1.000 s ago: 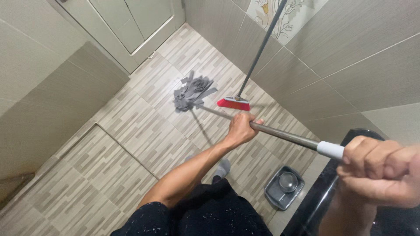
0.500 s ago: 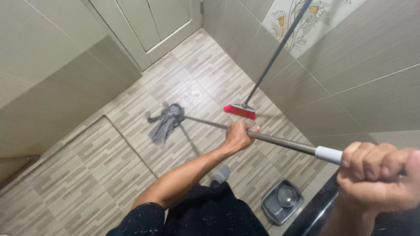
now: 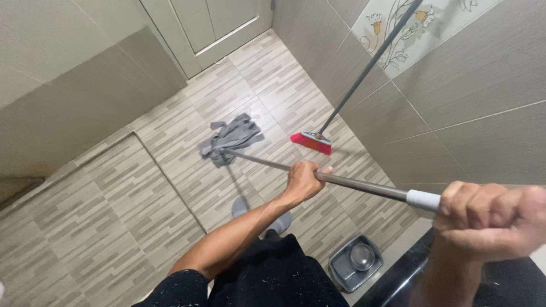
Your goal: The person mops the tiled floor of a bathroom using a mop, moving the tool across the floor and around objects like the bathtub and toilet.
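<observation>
Swinging mop head (image 3: 230, 138) back doorward

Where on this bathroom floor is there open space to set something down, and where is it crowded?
Free: the floor left of the mop head, toward the door. Crowded: the right wall, with the red broom, the metal floor drain, and the mop handle held by the left hand and right hand.

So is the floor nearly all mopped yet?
Hard to tell. The tiles around the grey mop head look a bit shiny, maybe wet. In hand: the left hand and right hand grip the mop handle, pushing near the door. The tiles at lower left look duller, maybe not mopped yet. The red broom leans by the wall.
</observation>
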